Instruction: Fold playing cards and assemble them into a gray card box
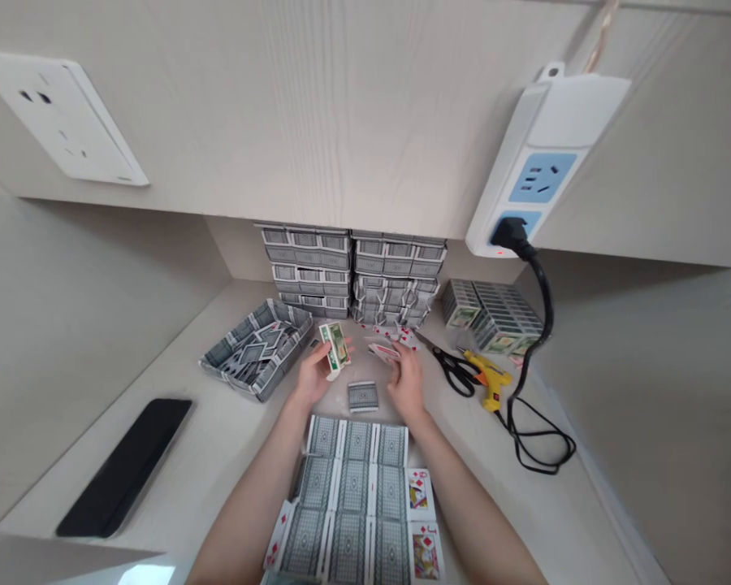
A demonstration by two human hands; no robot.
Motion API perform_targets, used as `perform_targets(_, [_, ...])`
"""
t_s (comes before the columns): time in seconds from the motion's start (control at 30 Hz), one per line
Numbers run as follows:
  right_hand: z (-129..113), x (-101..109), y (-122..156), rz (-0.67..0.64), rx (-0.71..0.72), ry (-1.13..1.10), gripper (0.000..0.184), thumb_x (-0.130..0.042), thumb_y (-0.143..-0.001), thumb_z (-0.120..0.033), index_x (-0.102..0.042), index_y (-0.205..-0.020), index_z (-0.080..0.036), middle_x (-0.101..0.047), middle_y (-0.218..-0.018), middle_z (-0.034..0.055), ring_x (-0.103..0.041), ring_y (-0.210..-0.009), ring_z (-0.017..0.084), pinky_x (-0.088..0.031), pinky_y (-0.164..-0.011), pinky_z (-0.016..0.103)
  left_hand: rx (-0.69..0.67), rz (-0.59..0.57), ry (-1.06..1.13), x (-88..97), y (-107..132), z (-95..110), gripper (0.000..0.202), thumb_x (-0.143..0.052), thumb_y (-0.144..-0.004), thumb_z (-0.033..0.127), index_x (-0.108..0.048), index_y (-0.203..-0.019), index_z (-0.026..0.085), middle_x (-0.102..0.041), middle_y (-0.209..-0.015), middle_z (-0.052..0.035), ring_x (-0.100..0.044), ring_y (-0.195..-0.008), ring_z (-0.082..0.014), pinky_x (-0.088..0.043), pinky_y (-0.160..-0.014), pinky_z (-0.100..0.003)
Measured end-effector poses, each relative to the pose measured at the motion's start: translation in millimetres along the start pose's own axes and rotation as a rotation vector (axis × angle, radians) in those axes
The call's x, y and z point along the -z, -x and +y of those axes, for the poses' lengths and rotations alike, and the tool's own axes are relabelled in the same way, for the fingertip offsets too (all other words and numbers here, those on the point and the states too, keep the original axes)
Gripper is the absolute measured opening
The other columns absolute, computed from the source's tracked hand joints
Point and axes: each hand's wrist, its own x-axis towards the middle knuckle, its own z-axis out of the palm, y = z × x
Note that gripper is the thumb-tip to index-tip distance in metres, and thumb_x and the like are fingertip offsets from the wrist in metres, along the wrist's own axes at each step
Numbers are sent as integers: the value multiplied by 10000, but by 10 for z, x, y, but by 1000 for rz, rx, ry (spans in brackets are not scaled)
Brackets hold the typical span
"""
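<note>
The two hands were apart near the middle of the frame. The left hand [312,378] was clamped on a green-and-white card box [336,348], held tilted above the table [219,447]. Just to its right in the picture, the right hand [408,383] gripped a few cards [384,350] with red marks, its fingers closed on their edge.

Between and below the hands lay a small face-down card pile [363,396]. At the bottom centre, between the forearms, sat a block of face-down cards [352,486] in rows, with a queen of diamonds [421,494] and a jack of diamonds [426,552] along its right side.

Left of centre stood a tray [286,362] built from cards, with loose cards inside. A black phone [125,467] lay at the lower left. Behind the hands rose two stacks [308,264] of patterned trays. Right of centre were black scissors [456,374], a yellow glue gun [492,383] and a group of boxes [503,315]. A power strip [499,191] hung at the upper right.
</note>
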Motion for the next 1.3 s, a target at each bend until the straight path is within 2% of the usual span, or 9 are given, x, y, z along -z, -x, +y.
perform_targets(0.1, [-57,10,-8,-142,78,127,617,-410,-634,-8,-467,-1197,-256,-498,-1099,81,-431,-1049,255,-343,-887,444,-4,-12,-5,-1,-4,-7,315,-536,-749,237,-536,-1038,113,-631,-1014,-127,-627,-833,-222,-506,-677,-327])
perform_targets(0.23, [-75,-46,6,-231,44,234,697,-427,-565,22,-478,-1199,-262,-495,-1110,92,-415,-1028,289,-330,-864,461,-12,0,-4,-15,4,-6,306,-529,-749,226,-545,-1028,102,-632,-1005,-131,-627,-836,-228,-503,-695,-336])
perform_targets(0.33, [-11,-90,14,-187,-17,170,679,-426,-580,10,-439,-1220,-218,-500,-1102,106,-418,-1025,288,-338,-868,463,-18,7,-6,-14,5,-4,305,-528,-750,232,-547,-1022,95,-630,-1006,-135,-629,-824,-229,-503,-678,-331])
perform_targets(0.5, [128,-97,-3,-8,-161,-46,475,-379,-704,-59,-419,-1167,-153,-517,-1059,118,-467,-1011,253,-381,-858,435,-12,0,-9,5,-6,-7,319,-529,-749,235,-538,-1040,102,-631,-1008,-128,-631,-804,-220,-503,-665,-325])
perform_targets(0.6, [157,-87,-17,42,-186,-69,444,-365,-724,-69,-412,-1159,-145,-501,-1072,120,-465,-1026,243,-374,-878,431,-10,-1,-14,7,-8,-6,322,-528,-749,237,-537,-1040,98,-631,-1006,-129,-632,-780,-209,-502,-644,-309])
perform_targets(0.73, [132,-81,-25,-35,-136,-13,535,-398,-686,-41,-406,-1209,-156,-458,-1080,117,-420,-1072,243,-346,-921,428,-2,10,-22,0,-3,-4,321,-533,-748,252,-537,-1029,98,-636,-989,-128,-632,-768,-205,-495,-578,-274])
perform_targets(0.83, [104,-70,-17,-115,-96,37,634,-395,-662,-5,-386,-1260,-215,-412,-1108,101,-408,-1082,234,-344,-935,420,-4,9,-26,-2,2,-4,323,-539,-743,255,-537,-1030,105,-637,-987,-119,-628,-802,-213,-503,-601,-285])
perform_targets(0.93, [93,-53,-6,-151,-48,49,648,-372,-645,27,-443,-1224,-254,-382,-1145,84,-380,-1124,226,-330,-959,407,-13,8,-26,0,0,-7,322,-541,-740,252,-539,-1028,108,-634,-996,-117,-628,-794,-205,-509,-637,-301])
perform_targets(1.3, [109,-52,-32,-43,-90,4,507,-413,-691,-75,-388,-1186,-179,-446,-1110,102,-407,-1090,229,-335,-947,419,-5,21,-24,-2,-2,-6,342,-541,-738,258,-532,-1046,110,-640,-986,-120,-634,-784,-215,-505,-609,-300])
